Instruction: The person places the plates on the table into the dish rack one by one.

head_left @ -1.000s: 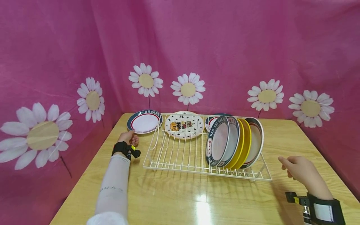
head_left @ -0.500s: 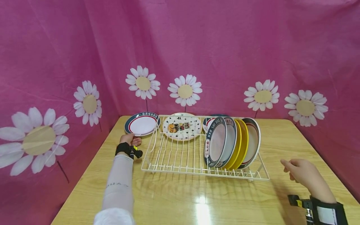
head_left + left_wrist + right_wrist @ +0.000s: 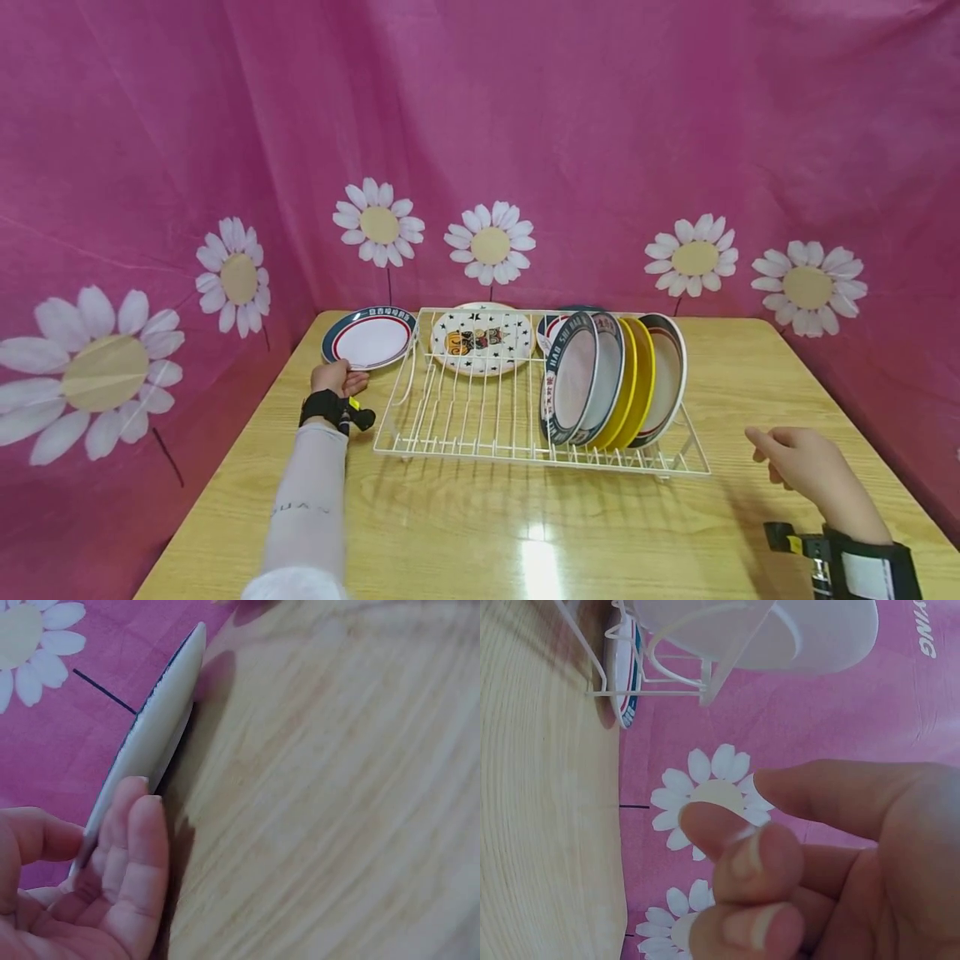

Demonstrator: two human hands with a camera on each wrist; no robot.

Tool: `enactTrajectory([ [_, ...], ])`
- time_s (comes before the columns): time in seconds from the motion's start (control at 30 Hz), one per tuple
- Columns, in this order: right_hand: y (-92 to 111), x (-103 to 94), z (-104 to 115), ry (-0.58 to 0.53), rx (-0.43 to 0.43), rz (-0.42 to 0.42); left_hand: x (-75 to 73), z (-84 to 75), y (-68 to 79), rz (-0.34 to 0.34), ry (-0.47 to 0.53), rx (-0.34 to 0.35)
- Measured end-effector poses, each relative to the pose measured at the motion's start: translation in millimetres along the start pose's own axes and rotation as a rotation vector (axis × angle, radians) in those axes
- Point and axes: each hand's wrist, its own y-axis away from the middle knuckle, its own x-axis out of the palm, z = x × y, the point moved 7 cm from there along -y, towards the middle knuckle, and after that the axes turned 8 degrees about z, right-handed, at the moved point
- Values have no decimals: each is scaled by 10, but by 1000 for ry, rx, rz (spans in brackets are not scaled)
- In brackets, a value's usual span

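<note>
The left grip [image 3: 339, 380] pinches the near rim of a blue-rimmed plate [image 3: 371, 340], thumb above, fingers beneath. The plate is at the rear left of the desk [image 3: 435, 533], beside the wire rack [image 3: 465, 457]; its base contact is unclear. The right grip [image 3: 798, 462] is released, fingers loosely bent, right of the rack. Five plates [image 3: 615, 383] stand in the rack's right half.

- Pinched by the left hand [image 3: 339, 381], plate [image 3: 370, 342]: white centre, red ring, navy rim with white characters.
- Right of the grip, rack [image 3: 480, 458]: white.
- Ahead and right, starry dish [image 3: 483, 340]: white, black stars, orange-and-black figures.
- Farther right, two dishes [image 3: 642, 383]: yellow.
- Beyond the grip, cloth [image 3: 585, 150]: magenta, white daisies, pale yellow centres.
- Beneath, table [image 3: 435, 533]: tan wood grain.
</note>
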Motion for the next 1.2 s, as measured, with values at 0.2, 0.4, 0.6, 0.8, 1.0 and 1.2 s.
enactTrajectory([
  [0.2, 25, -74, -8, 6, 14, -10, -136, -98, 67, -12, 2, 68],
  [0.4, 12, -111, -12, 12, 16, -18, -234, -247, 159, -10, -3, 111],
  [0.6, 20, -245, 26, 21, 4, -66, -223, -499, 332, 36, -43, 169],
  [0.8, 48, -457, 177, 20, -33, -142, -73, -754, 558, 142, -117, 210],
  [1.0, -38, -764, 387, 7, -94, -209, 199, -952, 903, 231, -239, 276],
  [1.2, -108, -1079, 719, 24, -186, -272, 485, -1022, 1125, 350, -289, 376],
])
